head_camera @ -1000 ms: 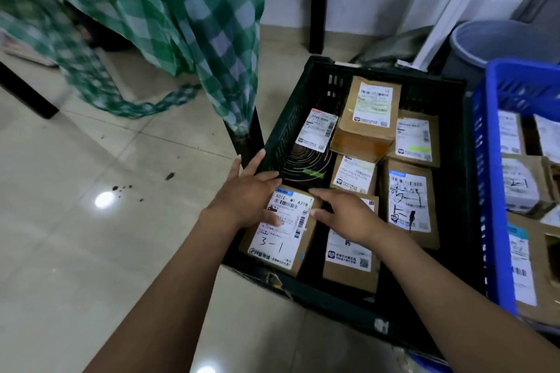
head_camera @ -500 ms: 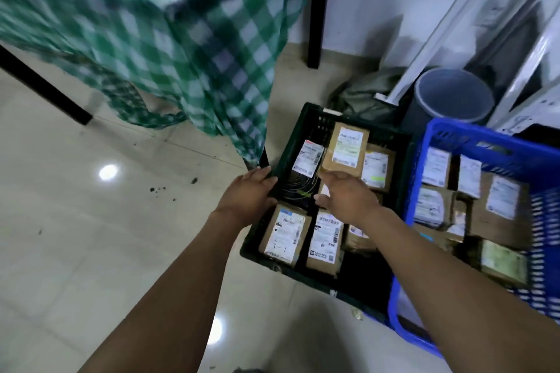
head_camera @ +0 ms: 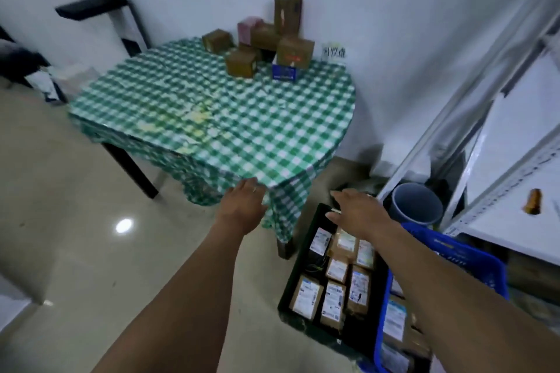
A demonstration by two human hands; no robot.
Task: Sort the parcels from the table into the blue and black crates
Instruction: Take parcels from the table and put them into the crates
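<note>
Several brown cardboard parcels (head_camera: 266, 45) are piled at the far side of the table (head_camera: 212, 106), which wears a green checked cloth. On the floor to the table's right sits the black crate (head_camera: 291, 281), holding several labelled parcels (head_camera: 306, 297). The blue crate (head_camera: 472, 260) stands beside it on the right, also with parcels inside. My left hand (head_camera: 242, 206) is empty, fingers straight, at the table's near corner. My right hand (head_camera: 357, 212) hovers empty and flat over the far end of the black crate.
A grey bucket (head_camera: 415, 206) stands behind the crates. White metal shelving (head_camera: 500, 136) fills the right side. A black chair (head_camera: 100, 6) and clutter sit at the back left. The glossy tiled floor (head_camera: 75, 236) lies left of the table.
Both hands have lifted out of the black crate, leaving the parcels inside. The view has risen, so the table top and its parcels now show.
</note>
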